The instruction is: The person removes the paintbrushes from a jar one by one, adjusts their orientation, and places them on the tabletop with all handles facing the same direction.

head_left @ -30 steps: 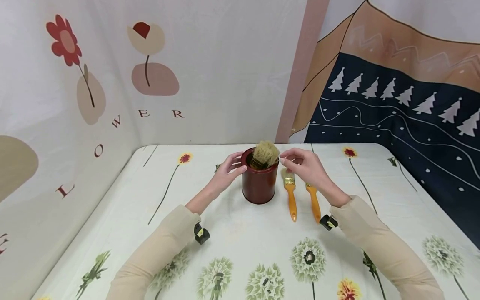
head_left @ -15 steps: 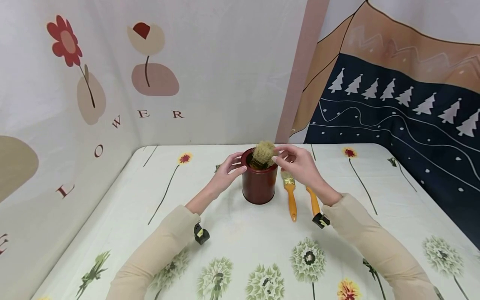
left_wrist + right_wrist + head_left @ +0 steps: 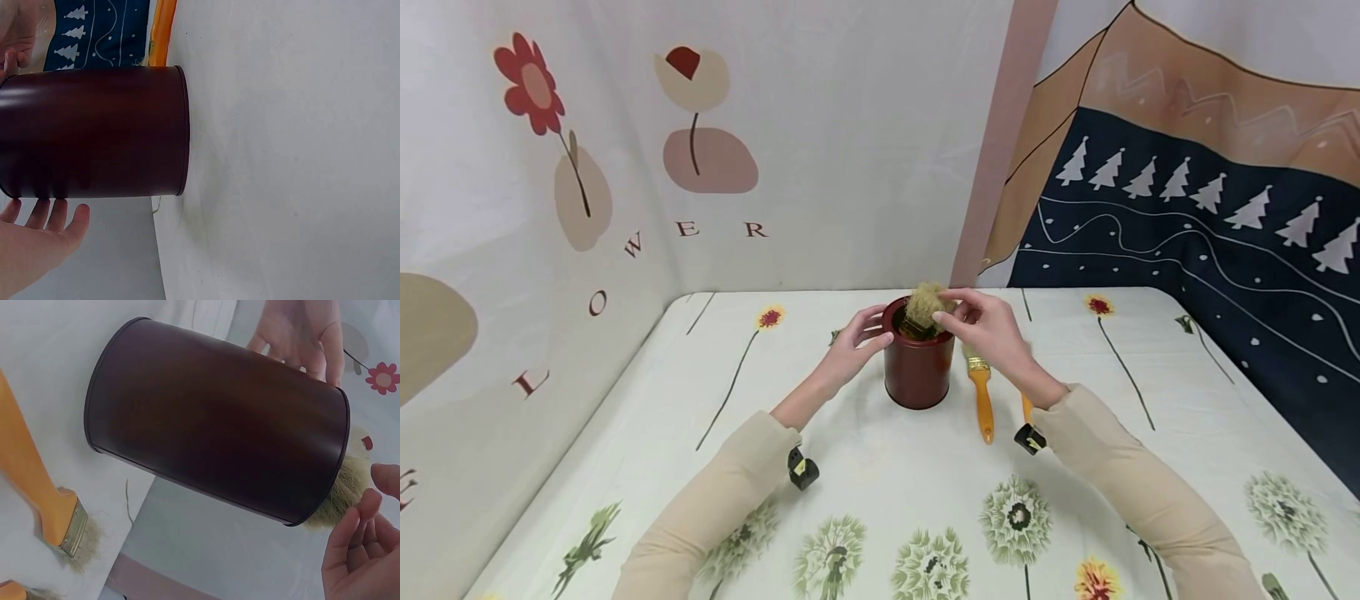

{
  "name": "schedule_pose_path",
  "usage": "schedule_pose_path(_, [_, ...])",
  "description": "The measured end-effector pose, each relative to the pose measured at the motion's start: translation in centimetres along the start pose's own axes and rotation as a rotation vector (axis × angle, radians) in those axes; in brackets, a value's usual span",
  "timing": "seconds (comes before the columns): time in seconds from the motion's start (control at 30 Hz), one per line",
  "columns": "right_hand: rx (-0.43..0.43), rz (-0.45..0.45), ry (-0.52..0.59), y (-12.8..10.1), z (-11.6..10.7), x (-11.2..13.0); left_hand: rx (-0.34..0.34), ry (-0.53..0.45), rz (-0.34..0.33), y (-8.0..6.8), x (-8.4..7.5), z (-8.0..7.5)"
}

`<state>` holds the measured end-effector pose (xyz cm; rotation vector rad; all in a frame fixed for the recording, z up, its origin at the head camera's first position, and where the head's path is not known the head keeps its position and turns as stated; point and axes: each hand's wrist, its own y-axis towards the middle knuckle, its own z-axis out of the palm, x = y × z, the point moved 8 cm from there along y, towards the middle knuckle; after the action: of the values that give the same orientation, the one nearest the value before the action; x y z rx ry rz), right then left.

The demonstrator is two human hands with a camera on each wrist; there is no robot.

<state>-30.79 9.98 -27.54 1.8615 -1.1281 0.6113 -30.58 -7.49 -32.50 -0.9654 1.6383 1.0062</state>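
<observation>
Since a second ago, our right hand [image 3: 988, 329] has slid left from above the table to the bristles sticking out of the dark red cylindrical metal can [image 3: 917, 362].

We see the can upright, its long axis vertical and open mouth up, on the flower-printed white tablecloth [image 3: 880, 467]. A pale, bushy bristle brush head [image 3: 925, 302] points up out of its mouth. Our right fingertips [image 3: 942, 317] are bent and touch the bristles; whether they grip them we cannot tell. Our left hand [image 3: 853, 346] rests relaxed fingers against the can's left wall. Right of the can lie two orange-handled paintbrushes [image 3: 979, 387], handles toward us.
</observation>
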Motion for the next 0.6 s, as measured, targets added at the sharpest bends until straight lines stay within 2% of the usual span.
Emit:
schedule_pose_path(0.03, [-0.002, -0.002, -0.001, 0.0, 0.1, 0.0, 0.0, 0.001, 0.0, 0.0, 0.0, 0.0])
schedule_pose_path(0.27, [-0.014, -0.04, -0.05, 0.1, 0.6, 0.0, -0.007, -0.012, 0.016, 1.2, 2.5, -0.4])
schedule_pose_path(0.6, [-0.05, -0.094, -0.084, -0.1, 0.7, 0.3, -0.025, -0.021, 0.03, 1.2, 2.6, -0.5])
